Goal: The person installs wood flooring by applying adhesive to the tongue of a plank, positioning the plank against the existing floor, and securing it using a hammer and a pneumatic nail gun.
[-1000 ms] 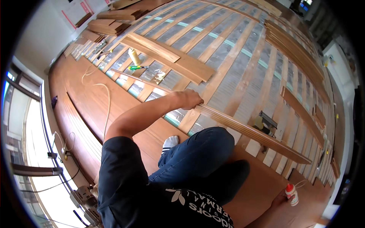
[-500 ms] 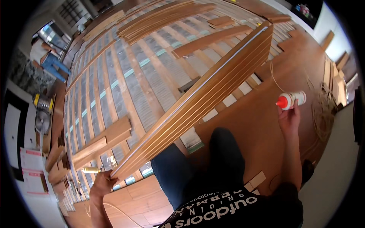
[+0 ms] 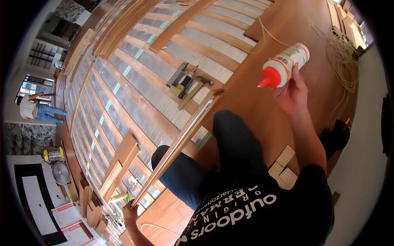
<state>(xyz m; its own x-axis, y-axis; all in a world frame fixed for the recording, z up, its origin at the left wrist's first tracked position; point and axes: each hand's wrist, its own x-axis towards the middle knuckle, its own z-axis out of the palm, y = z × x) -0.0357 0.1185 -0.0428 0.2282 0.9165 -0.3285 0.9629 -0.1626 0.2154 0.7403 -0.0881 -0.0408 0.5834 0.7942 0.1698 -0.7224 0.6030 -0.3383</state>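
Note:
My left hand (image 3: 130, 211) is closed on the near end of a long wooden floorboard (image 3: 180, 145), which slants up and away across my knees. A white bead of glue runs along its upward edge, as far as the far end. My right hand (image 3: 294, 89) grips a white glue bottle (image 3: 290, 61) with a red cap, tilted so the nozzle points down and left. The bottle is apart from the board. Beyond the board's far end, a nail gun (image 3: 180, 82) and a hammer (image 3: 197, 91) lie on the joists.
Wooden joists (image 3: 141, 100) run over silvery sheeting ahead. Laid brown flooring (image 3: 250, 82) spreads to the right, with a coiled hose (image 3: 344, 61) by the wall. Loose boards (image 3: 121, 164) lie at left, near a fan (image 3: 61, 173). Another person (image 3: 39, 108) bends over at far left.
The board has turned from its broad grooved face to its narrow edge, its far end now lower and nearer. My right hand has lifted the bottle closer; the view has swung right.

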